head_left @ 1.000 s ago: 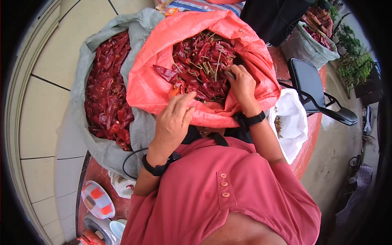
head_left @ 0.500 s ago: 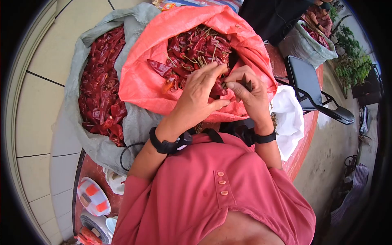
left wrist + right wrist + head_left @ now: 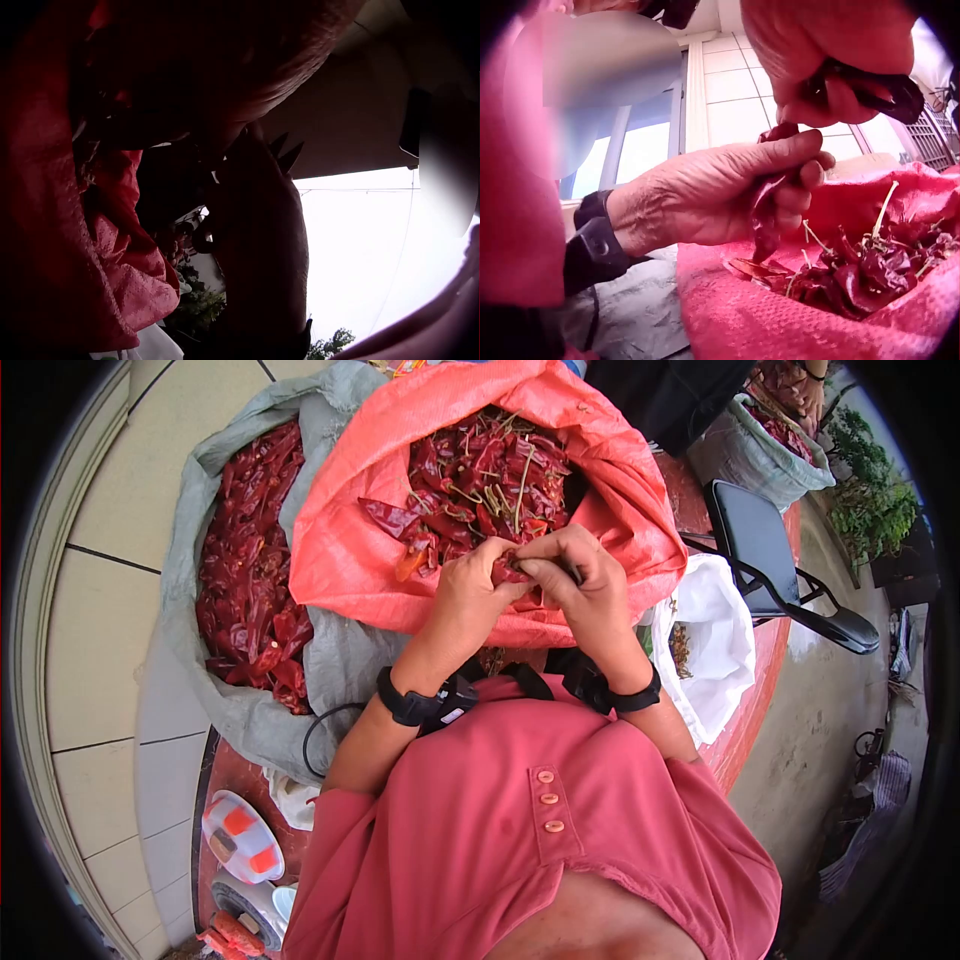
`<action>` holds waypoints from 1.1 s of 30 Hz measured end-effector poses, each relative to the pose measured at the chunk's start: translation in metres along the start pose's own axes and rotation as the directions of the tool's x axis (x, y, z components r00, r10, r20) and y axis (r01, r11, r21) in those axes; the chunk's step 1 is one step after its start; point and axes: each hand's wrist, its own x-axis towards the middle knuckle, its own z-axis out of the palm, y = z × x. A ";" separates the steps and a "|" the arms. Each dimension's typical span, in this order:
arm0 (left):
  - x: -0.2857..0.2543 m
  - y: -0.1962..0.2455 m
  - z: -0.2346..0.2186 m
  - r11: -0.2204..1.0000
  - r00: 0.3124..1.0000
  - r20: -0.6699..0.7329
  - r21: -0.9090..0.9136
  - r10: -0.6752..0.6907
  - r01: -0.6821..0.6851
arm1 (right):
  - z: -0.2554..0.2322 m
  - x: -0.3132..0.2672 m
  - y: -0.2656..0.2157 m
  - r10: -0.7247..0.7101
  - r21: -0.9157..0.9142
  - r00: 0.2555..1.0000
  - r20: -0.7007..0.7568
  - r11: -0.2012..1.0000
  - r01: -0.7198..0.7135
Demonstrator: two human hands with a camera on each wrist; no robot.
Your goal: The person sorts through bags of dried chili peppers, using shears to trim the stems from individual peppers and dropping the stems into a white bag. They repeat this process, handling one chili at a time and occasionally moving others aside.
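Note:
My left hand (image 3: 463, 595) holds a dried red chili (image 3: 765, 219) over the near rim of the pink woven sack (image 3: 345, 550). In the right wrist view the chili hangs down between its thumb and fingers. My right hand (image 3: 592, 588) meets the left at the chili's upper end, thumb and forefinger pinching there. Held in the right hand are small dark scissors (image 3: 900, 99); two pointed blade tips show in the left wrist view. Behind the hands, dried chilies (image 3: 480, 465) with pale stems fill the sack.
A grey sack (image 3: 185, 575) of stemless-looking red chilies stands at left. On the right are a white bag (image 3: 728, 630) with stem bits and a black folding chair (image 3: 755, 540). A patterned plate (image 3: 235, 815) lies lower left. Another person's hand (image 3: 808, 400) is over a farther sack.
Both hands have come together: the left moved right, and the right drew back from the chili pile toward the near rim. A chili is now between them.

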 end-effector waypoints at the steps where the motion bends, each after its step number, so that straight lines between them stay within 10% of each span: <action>1: -0.001 0.004 -0.002 1.000 1.000 -0.013 0.008 -0.011 0.011 | 0.000 -0.002 0.000 0.126 0.162 0.992 0.014 0.979 -0.127; 7: 0.000 -0.002 0.004 0.929 0.946 -0.142 0.278 0.291 -0.244 | -0.004 -0.009 0.001 0.488 0.569 0.818 0.304 0.596 -0.567; 10: 0.001 -0.003 0.005 0.871 0.927 -0.130 0.408 0.351 -0.273 | 0.003 -0.007 0.000 0.496 0.551 0.840 0.219 0.648 -0.526; 16: 0.006 -0.006 0.012 0.955 0.983 -0.074 0.260 0.169 -0.145 | 0.013 0.000 0.006 0.317 0.339 0.949 -0.007 0.893 -0.295; 17: 0.007 -0.006 0.014 0.971 0.989 -0.063 0.207 0.133 -0.118 | 0.014 0.003 0.007 0.112 0.110 0.991 -0.078 0.989 -0.103; 19: 0.006 -0.004 0.015 0.991 0.998 -0.039 0.128 -0.039 0.044 | 0.015 0.005 0.008 -0.319 -0.371 0.946 -0.063 0.887 0.275; 23: -0.006 -0.019 0.022 0.987 0.998 -0.039 -0.155 -0.050 0.043 | 0.017 -0.005 0.007 -0.346 -0.493 0.930 0.122 0.792 0.360; 26: -0.011 -0.043 0.024 0.937 0.969 0.207 -0.292 -0.133 0.191 | 0.015 -0.009 0.014 -0.351 -0.474 0.906 0.237 0.772 0.423; 29: -0.015 -0.027 0.018 0.945 0.972 0.193 -0.273 -0.132 0.182 | 0.012 -0.011 0.019 -0.306 -0.380 0.928 0.213 0.849 0.367; 33: -0.019 0.006 -0.007 0.974 0.945 0.292 -0.124 -0.148 0.190 | 0.015 -0.017 0.010 0.184 0.216 0.968 0.171 0.952 -0.219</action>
